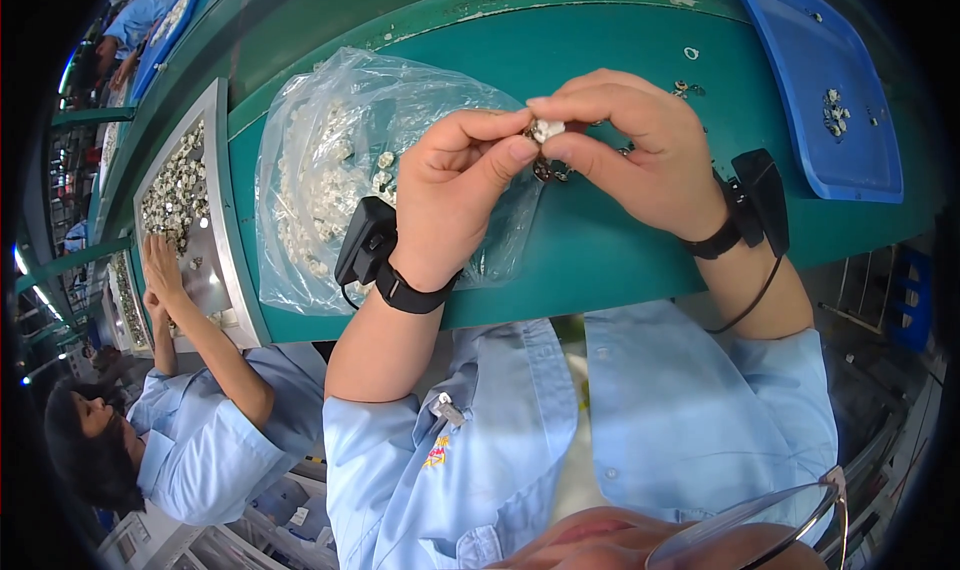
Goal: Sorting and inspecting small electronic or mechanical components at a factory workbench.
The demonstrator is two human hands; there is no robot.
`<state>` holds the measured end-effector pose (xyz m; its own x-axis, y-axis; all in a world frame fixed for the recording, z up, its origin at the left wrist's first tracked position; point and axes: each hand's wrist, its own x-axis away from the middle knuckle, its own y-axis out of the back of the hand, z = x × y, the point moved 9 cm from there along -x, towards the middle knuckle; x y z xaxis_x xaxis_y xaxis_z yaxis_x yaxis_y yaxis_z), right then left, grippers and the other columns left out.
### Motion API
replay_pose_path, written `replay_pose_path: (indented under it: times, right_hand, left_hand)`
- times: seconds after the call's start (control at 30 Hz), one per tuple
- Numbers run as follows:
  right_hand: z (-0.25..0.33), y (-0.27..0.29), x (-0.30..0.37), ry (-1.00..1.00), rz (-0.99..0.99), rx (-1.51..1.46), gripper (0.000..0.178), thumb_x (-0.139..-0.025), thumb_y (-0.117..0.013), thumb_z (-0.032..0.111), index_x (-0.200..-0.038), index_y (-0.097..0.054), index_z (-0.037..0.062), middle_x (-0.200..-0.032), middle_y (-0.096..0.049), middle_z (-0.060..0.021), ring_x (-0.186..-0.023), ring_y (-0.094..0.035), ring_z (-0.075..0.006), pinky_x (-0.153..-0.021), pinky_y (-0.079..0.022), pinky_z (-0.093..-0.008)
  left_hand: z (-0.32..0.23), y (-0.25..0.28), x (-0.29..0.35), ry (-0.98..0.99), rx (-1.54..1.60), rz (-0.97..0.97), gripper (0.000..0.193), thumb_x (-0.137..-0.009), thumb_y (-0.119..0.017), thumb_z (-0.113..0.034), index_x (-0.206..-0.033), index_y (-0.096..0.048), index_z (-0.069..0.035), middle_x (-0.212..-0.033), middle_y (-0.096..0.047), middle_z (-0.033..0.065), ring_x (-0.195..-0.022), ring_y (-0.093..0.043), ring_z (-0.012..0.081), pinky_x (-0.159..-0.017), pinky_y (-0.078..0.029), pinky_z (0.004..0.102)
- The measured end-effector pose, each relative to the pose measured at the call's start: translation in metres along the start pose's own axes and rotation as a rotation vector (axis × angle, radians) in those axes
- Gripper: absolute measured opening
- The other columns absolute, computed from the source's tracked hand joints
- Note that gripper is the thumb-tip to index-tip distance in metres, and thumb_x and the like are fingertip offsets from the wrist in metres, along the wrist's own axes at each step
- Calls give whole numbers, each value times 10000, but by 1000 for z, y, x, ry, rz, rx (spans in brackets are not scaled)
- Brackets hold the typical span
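Note:
Over the green table, my left hand (455, 175) and my right hand (645, 150) meet fingertip to fingertip. Between them is a small white part (547, 130) with a darker metal-looking side, pinched by the thumbs and forefingers of both hands. Its exact kind is too small to make out. Small dark metal pieces (550, 171) show just below the fingertips, partly hidden by the hands. Beside my left hand lies a clear plastic bag (400, 80) with many small white parts (310, 190) inside.
On the right, a blue tray (845, 80) holds a few small parts. A white ring (691, 54) and dark pieces (688, 90) lie on the green tabletop (620, 45). At left, a co-worker's hands (160, 275) are over a metal-edged tray (235, 280) of parts.

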<state>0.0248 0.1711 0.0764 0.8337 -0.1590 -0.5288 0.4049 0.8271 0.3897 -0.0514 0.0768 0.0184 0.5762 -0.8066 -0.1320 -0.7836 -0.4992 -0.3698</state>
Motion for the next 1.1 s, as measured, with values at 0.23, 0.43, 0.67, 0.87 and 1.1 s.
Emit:
replay_pose_path:
  times: [0.23,0.43,0.67,0.87,1.1]
  right_hand:
    - [-4,2,1,-59,-31,-48,208,-764,-639,2,-969,-608,17,-847,-615,-75,-730,-585,-147,-627,-469,-241]
    - [-1,0,0,45,6,-3,189,-772,-634,-3,-957,-600,2,-863,-606,-81,-725,-581,-139,-606,-468,-232]
    - [-8,-1,3,-67,-32,-153,163,-786,-620,0,-947,-599,-2,-856,-591,-79,-744,-579,-138,-612,-466,-226]
    - [-15,-1,6,-150,-40,-224,133,-829,-578,19,-958,-586,-12,-869,-581,-75,-772,-570,-126,-654,-468,-220]
    - [-17,-6,4,-158,12,-319,133,-850,-553,34,-970,-586,-14,-868,-579,-68,-821,-563,-127,-685,-460,-222]
  left_hand:
    - [0,-2,1,6,28,-11,178,-817,-585,31,-993,-578,6,-965,-604,78,-886,-581,123,-787,-481,230]
    - [-2,0,2,-35,-11,-27,184,-805,-594,40,-986,-578,12,-986,-591,86,-903,-571,128,-796,-475,234]
    - [-7,-4,1,-89,-5,8,179,-801,-587,57,-976,-577,19,-978,-585,93,-900,-572,145,-791,-477,243]
    - [-4,-4,2,-34,6,-1,177,-797,-582,73,-967,-577,22,-972,-585,99,-893,-575,153,-781,-483,251]
    - [-7,-3,2,-118,-16,-23,180,-785,-591,84,-954,-580,23,-960,-587,99,-871,-578,149,-767,-486,249]
